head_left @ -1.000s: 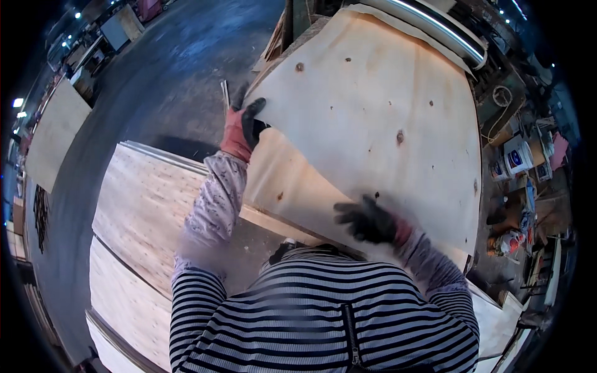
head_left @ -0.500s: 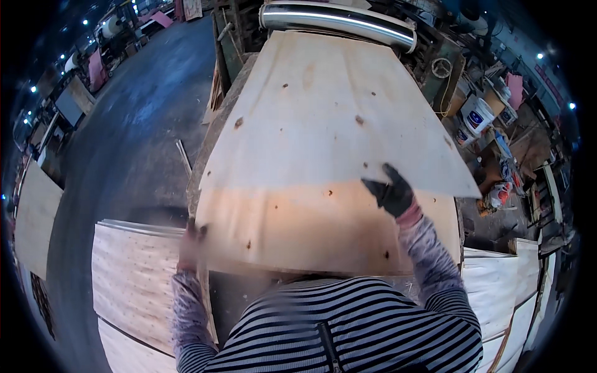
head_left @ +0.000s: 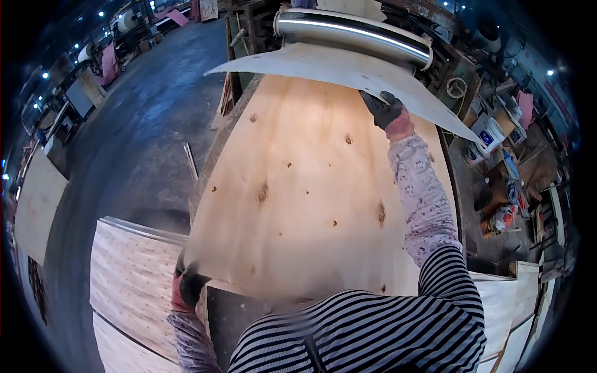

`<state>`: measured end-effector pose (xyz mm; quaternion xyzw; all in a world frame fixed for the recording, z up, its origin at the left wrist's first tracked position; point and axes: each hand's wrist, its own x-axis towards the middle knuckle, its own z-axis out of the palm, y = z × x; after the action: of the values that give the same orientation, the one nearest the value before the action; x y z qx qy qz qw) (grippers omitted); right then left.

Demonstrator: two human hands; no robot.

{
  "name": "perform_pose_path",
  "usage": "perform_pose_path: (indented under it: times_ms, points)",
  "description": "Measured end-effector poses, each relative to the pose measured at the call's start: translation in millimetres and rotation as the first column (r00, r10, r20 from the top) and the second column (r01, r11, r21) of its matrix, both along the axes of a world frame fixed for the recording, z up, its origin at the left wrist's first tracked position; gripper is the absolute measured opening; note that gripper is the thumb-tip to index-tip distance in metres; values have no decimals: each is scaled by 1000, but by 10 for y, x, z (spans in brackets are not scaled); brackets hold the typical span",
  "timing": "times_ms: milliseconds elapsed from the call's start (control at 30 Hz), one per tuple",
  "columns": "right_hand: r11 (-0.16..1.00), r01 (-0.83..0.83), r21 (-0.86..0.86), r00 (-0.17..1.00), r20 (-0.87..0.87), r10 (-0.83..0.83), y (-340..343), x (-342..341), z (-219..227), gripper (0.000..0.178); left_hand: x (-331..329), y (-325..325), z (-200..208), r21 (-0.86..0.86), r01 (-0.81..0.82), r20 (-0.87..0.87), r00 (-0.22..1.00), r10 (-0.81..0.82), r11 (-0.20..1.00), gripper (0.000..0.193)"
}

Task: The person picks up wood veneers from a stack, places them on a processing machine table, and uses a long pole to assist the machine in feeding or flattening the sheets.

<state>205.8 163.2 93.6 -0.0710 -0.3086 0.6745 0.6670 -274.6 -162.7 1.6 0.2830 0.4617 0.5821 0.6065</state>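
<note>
"Right hand?"
"The black-and-pink gloved right hand (head_left: 385,115) bends its fingers at the raised edge of a pale, thin wood sheet (head_left: 311,64), just before the shiny silver metal roller (head_left: 354,38); pinching, I can't tell. The gloved left hand (head_left: 188,286), farther from the roller, meets a tan wood sheet's (head_left: 298,211) corner, grip unclear."
"Handling the pale one?"
"Probably light, floppy, splittable; hold its edge."
"Around?"
"Grey floor (head_left: 137,137) left of the roller, white plastic buckets (head_left: 488,133) right."

Lower sheet (head_left: 301,168) blurred near the shirt (head_left: 373,332), its far end hidden by the raised sheet (head_left: 311,64); shirt cut off below.
</note>
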Motion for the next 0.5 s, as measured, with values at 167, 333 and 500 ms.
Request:
perform_pose_path:
  times_ms: [167,333,500]
  points:
    - [889,-171,-424,940,-340,19,889,410,-684,41,73,90,-140,72,-53,-8,999,54,996,51]
    - [847,118,-518,947,315,60,797,911,-1686,47,103,234,-185,196,7,-259,965,45,981,48]
    - [788,-314,-530,921,32,389,-1030,-483,-1169,33,22,706,-433,683,324,-681,606,411,655,36]
